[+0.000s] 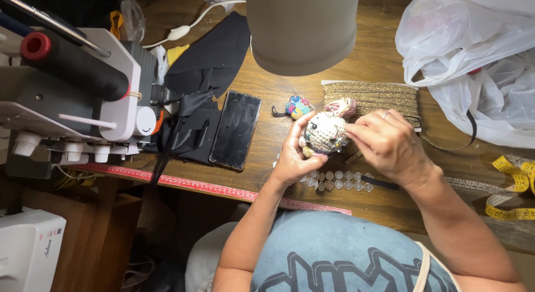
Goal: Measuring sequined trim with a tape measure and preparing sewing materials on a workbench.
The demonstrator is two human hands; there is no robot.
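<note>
Both hands meet over the middle of a wooden tabletop (267, 141), seen from above. The left hand (292, 158) has its grip closed round a small crocheted doll (325, 133), cream and grey with a tuft of pink and yellow yarn hair at the top; the thumb and fingers wrap its left side and lift it just above the wood. The right hand (387, 144), a ring on one finger, pinches at the doll's right side with fingertips drawn together; whether anything lies between those fingertips cannot be told.

Just under the hands lies a strip of silver rhinestone trim (334, 180). Behind the doll sits a card wound with gold ribbon (373, 97), and to its left a small colourful charm (298, 107) on a dark loop. A black phone (236, 129) lies face up further left, beside folded black fabric (209, 63). At the far left stands a white sewing machine (83, 97) with a dark spool carrying a red end. A red ruler (184, 183) runs along the near edge of the tabletop. A grey lamp shade (302, 30) hangs above the centre. White plastic bags (473, 58) fill the right corner, with a yellow measuring tape (515, 180) coiled below them
</note>
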